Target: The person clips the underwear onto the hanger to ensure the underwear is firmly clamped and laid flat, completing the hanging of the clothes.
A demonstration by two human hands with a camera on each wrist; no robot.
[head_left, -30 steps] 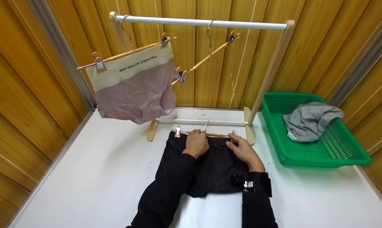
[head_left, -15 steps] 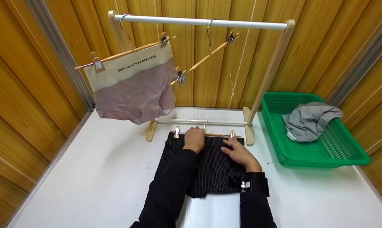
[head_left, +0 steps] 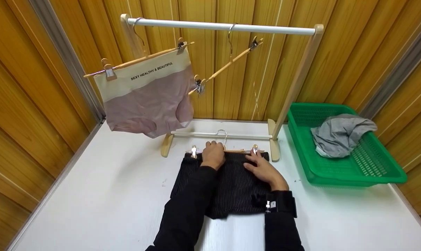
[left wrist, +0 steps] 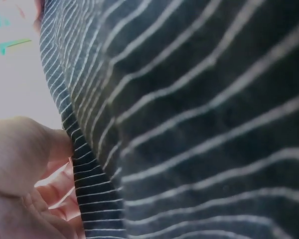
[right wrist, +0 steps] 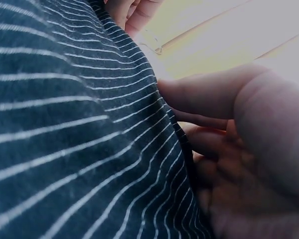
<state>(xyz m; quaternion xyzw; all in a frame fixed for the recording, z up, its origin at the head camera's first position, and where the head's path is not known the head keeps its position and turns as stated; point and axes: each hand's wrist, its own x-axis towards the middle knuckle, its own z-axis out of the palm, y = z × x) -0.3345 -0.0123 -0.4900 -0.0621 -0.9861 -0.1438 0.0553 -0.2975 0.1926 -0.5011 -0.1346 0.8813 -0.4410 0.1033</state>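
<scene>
Black pinstriped shorts (head_left: 233,195) lie on the white table with their waistband along a wooden clip hanger (head_left: 233,151). My left hand (head_left: 213,156) curls its fingers over the hanger bar, left of its hook (head_left: 222,131). Beside the right clip (head_left: 255,149), my right hand (head_left: 266,170) rests on the shorts with its fingers extended to the waistband and its thumb apart. The left clip (head_left: 194,151) sits at the other end of the waistband. Striped cloth fills much of both wrist views, hiding part of each hand.
Behind stands a wooden rack with a white rail (head_left: 196,25). Pink and cream underwear (head_left: 147,97) hangs from it at left, next to a bare clip hanger (head_left: 227,66). A green basket (head_left: 356,179) at right holds a crumpled grey garment (head_left: 341,134).
My right hand has shifted slightly left, off the right clip and down onto the waistband, uncovering the clip. My left hand keeps its hold; the shorts have hardly moved.
</scene>
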